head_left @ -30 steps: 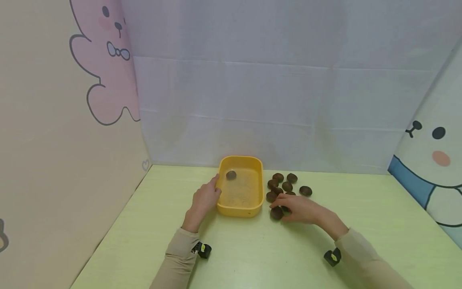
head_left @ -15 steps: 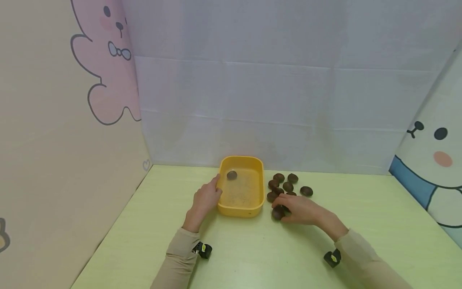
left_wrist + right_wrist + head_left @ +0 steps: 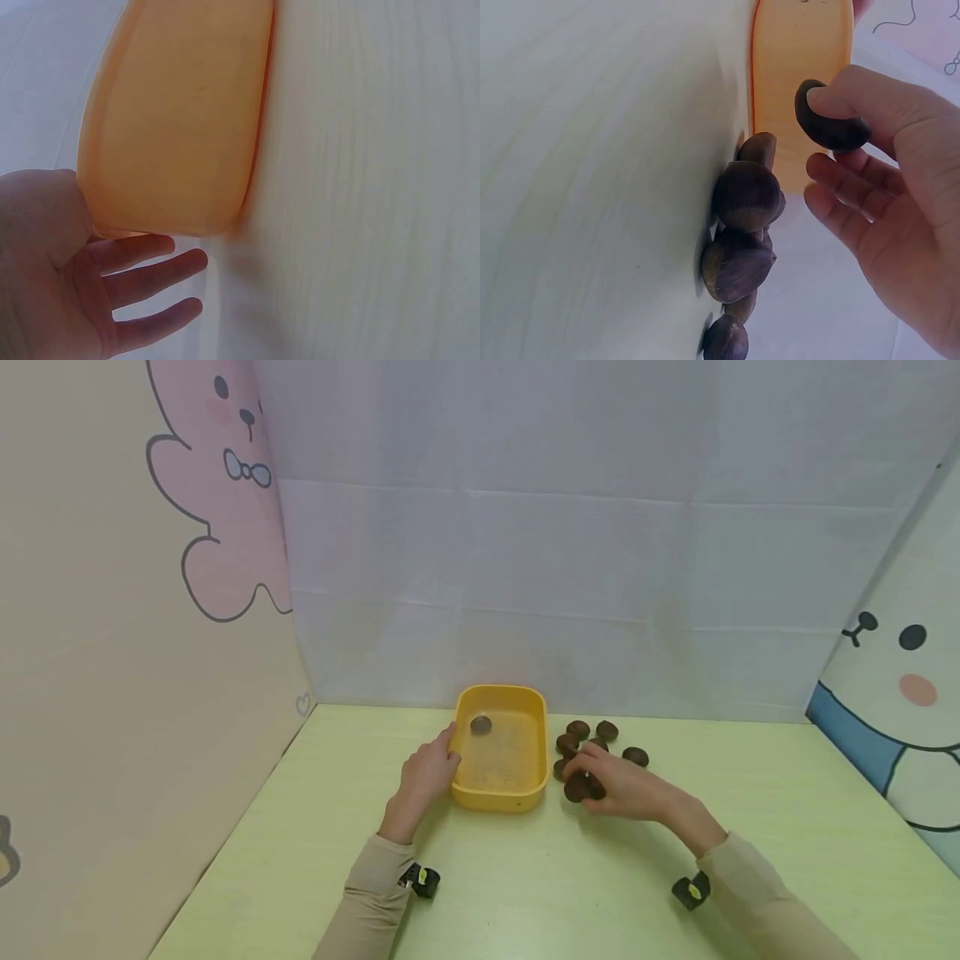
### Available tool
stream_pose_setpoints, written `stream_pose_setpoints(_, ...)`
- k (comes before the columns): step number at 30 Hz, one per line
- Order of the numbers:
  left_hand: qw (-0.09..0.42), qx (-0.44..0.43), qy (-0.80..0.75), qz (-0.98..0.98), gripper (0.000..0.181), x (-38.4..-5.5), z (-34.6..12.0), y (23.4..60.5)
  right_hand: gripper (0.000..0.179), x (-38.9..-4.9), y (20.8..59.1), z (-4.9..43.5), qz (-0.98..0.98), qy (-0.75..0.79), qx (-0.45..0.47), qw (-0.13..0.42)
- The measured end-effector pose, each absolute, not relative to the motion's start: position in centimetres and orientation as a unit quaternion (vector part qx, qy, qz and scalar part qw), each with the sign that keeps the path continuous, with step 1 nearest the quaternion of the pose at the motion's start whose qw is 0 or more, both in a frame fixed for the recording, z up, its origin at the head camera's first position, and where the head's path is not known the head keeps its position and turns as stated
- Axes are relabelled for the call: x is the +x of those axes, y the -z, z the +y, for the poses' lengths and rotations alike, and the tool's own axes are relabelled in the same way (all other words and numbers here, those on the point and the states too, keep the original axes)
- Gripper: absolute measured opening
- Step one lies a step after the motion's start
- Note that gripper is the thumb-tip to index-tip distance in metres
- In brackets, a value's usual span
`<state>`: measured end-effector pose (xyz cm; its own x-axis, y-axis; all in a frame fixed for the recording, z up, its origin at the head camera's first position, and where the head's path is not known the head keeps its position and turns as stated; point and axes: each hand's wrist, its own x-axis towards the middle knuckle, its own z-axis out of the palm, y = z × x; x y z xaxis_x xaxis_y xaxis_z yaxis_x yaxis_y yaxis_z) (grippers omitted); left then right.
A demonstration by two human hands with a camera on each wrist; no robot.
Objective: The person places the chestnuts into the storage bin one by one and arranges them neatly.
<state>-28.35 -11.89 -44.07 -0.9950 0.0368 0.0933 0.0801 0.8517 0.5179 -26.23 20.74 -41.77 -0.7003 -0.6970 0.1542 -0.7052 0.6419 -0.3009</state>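
Observation:
A yellow plastic tub [image 3: 499, 800] stands near the back of the table, with one chestnut [image 3: 481, 725] inside at its far left. My left hand [image 3: 426, 777] grips the tub's left wall; in the left wrist view several fingers stretch out beside the orange-looking tub [image 3: 180, 120]. Right of the tub, my right hand [image 3: 626, 787] pinches a chestnut [image 3: 577, 788], raised just off the table. In the right wrist view that dark chestnut [image 3: 831, 124] sits between thumb and index finger, the other fingers loosely bent. Below it lie several loose chestnuts [image 3: 739, 262].
The loose chestnuts [image 3: 577, 729] lie in a cluster right of the tub, partly behind my right hand, with one chestnut [image 3: 635, 757] apart on the right. A white sheet [image 3: 480, 552] hangs behind the pale green table [image 3: 517, 893]. Printed panels stand at both sides.
My right hand has lifted slightly, raising the pinched chestnut from the table. My left hand and the tub have stayed in place.

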Motion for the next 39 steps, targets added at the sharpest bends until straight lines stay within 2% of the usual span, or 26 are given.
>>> stream_pose_setpoints(15, 0.046, -0.033, 0.273, -0.96, 0.056, -28.5, -12.1, 44.2, 0.049, -26.6, 40.1, 19.6, -0.877, -0.243, 0.412, 0.035)
stream_pose_setpoints(22, 0.042, -0.029, 0.271, -0.961, 0.057, -28.4, -12.0, 44.1, 0.04, -27.2, 39.5, 18.6, -0.867, -0.269, 0.418, 0.045)
stream_pose_setpoints(31, 0.04, -0.026, 0.273, -0.961, 0.057, -28.4, -12.0, 44.2, 0.038, -28.0, 38.9, 17.3, -0.873, -0.244, 0.416, 0.068)
stream_pose_setpoints(39, 0.038, -0.025, 0.272, -0.961, 0.057, -28.4, -11.9, 44.1, 0.038, -29.0, 38.3, 16.1, -0.877, -0.233, 0.417, 0.053)
